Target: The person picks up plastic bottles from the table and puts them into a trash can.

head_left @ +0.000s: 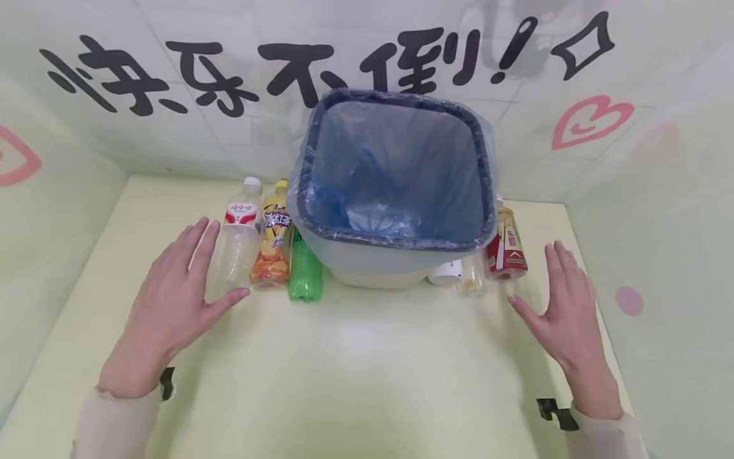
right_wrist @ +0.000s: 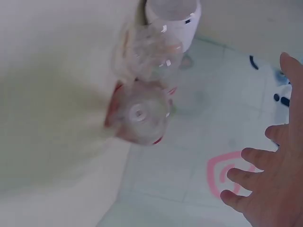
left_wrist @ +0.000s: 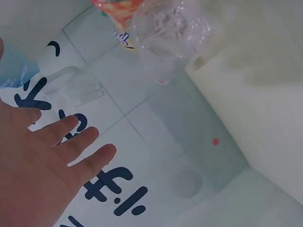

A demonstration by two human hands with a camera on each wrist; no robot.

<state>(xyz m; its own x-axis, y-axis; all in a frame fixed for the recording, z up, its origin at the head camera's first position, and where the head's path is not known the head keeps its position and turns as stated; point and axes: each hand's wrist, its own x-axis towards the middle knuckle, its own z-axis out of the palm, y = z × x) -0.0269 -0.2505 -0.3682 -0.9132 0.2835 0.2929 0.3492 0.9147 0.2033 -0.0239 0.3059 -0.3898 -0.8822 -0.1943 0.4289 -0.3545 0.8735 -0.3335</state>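
At left, the empty left hand is hovering, fingers straight, by a clear, red-labelled plastic bottle; upper centre, a squarish, bag-lined bin is standing; right, a red-and-gold plastic bottle is resting near the empty, outstretched right hand.

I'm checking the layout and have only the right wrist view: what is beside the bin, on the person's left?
Observer: Three bottles side by side: a clear bottle, a yellow-and-orange bottle and a green bottle.
Operator: Is the left hand holding any of them?
Observer: No, it is empty.
Operator: And is the mouth of the bin covered?
Observer: No, it is open, with a translucent bag folded over the rim.
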